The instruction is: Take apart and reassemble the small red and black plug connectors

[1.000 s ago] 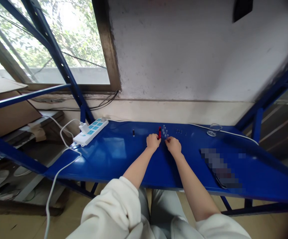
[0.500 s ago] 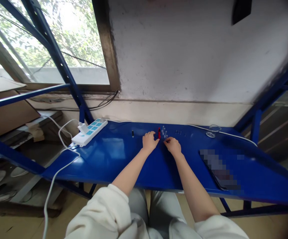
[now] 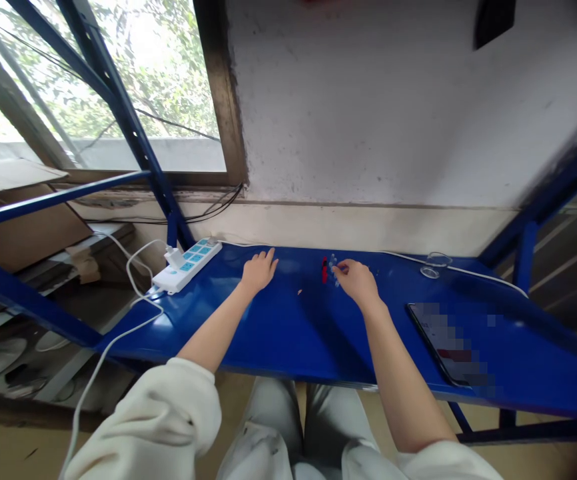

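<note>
My left hand (image 3: 260,270) is near the back edge of the blue table (image 3: 268,333), fingers stretched out and slightly apart, with nothing visible in it. My right hand (image 3: 357,283) has its thumb and fingertips closed beside a row of small clear pieces (image 3: 332,261). What those fingertips hold, if anything, is too small to tell. Just left of the clear pieces lies a narrow red and black object (image 3: 324,270). A tiny pale bit (image 3: 299,291) rests on the table between my hands.
A white power strip (image 3: 188,267) with a plugged-in adapter and cable lies at the left. At the right are a clear round dish (image 3: 429,272), a white cable (image 3: 488,275) and a partly blurred phone-like slab (image 3: 438,343). Blue frame posts (image 3: 522,257) rise at the table's ends.
My left hand has moved left, away from the red object, to where a small dark piece stood, which no longer shows. My right hand has shifted slightly up and right over the clear pieces.
</note>
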`<state>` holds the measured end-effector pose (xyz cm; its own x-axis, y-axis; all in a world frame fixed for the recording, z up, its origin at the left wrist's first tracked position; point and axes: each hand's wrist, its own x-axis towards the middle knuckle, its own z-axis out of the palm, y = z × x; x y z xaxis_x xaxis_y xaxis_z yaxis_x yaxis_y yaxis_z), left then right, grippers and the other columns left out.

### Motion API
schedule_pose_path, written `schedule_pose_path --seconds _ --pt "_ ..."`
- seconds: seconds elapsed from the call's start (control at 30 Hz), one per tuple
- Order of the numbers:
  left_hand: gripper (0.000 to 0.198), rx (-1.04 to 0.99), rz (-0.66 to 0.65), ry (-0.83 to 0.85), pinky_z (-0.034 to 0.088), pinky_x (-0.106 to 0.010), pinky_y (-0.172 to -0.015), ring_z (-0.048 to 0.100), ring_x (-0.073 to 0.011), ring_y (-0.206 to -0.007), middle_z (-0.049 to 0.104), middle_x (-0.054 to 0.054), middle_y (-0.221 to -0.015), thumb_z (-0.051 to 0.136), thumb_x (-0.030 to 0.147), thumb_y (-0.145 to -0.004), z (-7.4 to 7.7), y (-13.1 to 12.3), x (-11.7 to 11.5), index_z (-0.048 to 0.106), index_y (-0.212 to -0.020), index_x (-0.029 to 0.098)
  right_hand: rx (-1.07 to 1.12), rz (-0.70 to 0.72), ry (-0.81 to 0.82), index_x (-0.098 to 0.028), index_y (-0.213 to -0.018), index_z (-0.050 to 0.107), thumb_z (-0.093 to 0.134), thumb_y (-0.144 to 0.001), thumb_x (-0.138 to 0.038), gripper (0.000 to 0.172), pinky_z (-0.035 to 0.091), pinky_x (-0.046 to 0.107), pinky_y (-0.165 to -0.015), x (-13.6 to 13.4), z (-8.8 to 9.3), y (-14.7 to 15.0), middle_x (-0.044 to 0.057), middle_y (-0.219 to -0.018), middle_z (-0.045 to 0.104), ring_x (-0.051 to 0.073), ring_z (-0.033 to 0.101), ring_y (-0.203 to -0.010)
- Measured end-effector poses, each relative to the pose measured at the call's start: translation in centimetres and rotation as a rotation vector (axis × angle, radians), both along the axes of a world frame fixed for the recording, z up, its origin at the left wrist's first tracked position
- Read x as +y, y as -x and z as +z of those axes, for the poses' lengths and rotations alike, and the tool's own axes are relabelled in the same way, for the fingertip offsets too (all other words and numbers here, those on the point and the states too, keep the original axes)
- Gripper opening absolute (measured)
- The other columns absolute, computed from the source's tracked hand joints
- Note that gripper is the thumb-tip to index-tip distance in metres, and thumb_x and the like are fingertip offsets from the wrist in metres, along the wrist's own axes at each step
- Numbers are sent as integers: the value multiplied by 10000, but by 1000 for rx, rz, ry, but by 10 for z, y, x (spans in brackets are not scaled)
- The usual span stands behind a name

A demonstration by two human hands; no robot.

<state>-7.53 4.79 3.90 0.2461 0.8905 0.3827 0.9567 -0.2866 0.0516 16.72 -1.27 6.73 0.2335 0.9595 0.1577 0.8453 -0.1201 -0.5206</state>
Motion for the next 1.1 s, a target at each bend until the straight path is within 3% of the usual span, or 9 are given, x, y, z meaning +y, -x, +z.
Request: schedule_pose_path --seconds 0.13,0.23,0.37,0.47,0.57,0.73,0.97,1.1 --pt "306 -13 -18 118 390 -267 -713 528 -208 -922 584 -103 -960 295 210 -877 -17 1 2 489 -1113 191 37 98 -67 -184 -880 628 495 -784 -346 230 393 225 -601 -4 2 12 60 -819 662 165 606 -754" --pt "266 -179 1 144 392 -248 -690 556 -179 -858 609 -82 -923 311 164 -862 -21 1 3 527 -1014 195 94 211 -107 -191 -879 616 503 -776 -344 217 403 223 -629 -6 -2 16 46 -809 658 154 596 -755" --pt "232 -617 -43 108 403 -225 -666 564 -131 -693 623 -29 -731 320 203 -866 -11 -14 -3 530 -963 185 229 239 -183 -190 -832 570 401 -829 -409 276 409 234 -622 -4 -7 28 42 -742 640 145 583 -677" --pt "224 -908 -186 78 413 -202 -635 530 -91 -597 611 -14 -717 328 243 -866 3 -34 -19 518 -958 168 370 187 -186 -187 -766 517 244 -861 -508 432 404 239 -565 1 -9 41 38 -659 615 134 559 -562" --pt "214 -1082 -309 104 408 -184 -563 468 -63 -505 593 -9 -709 343 258 -858 14 -52 -38 509 -950 160 511 244 -160 -191 -685 481 153 -843 -582 534 392 231 -506 5 -10 52 19 -582 581 117 516 -464" --pt "202 -1199 -331 130 406 -173 -520 451 -57 -491 569 -4 -691 379 285 -847 23 -63 -63 518 -935 167 557 341 -235 -195 -576 425 229 -810 -620 524 366 222 -474 3 -9 59 2 -501 510 115 476 -451" --pt "255 -1238 -240 138 400 -169 -491 453 -56 -476 546 4 -690 364 376 -851 28 -68 -76 503 -930 177 363 174 -394 -196 -575 455 196 -865 -522 507 354 226 -511 -11 1 66 23 -524 537 128 500 -493" --pt "262 -1076 -216 23 398 -182 -553 467 -70 -516 516 10 -667 291 359 -882 23 -69 -77 482 -915 183 150 123 -441 -180 -599 506 160 -895 -440 524 338 230 -519 -13 5 69 42 -538 556 129 512 -496"
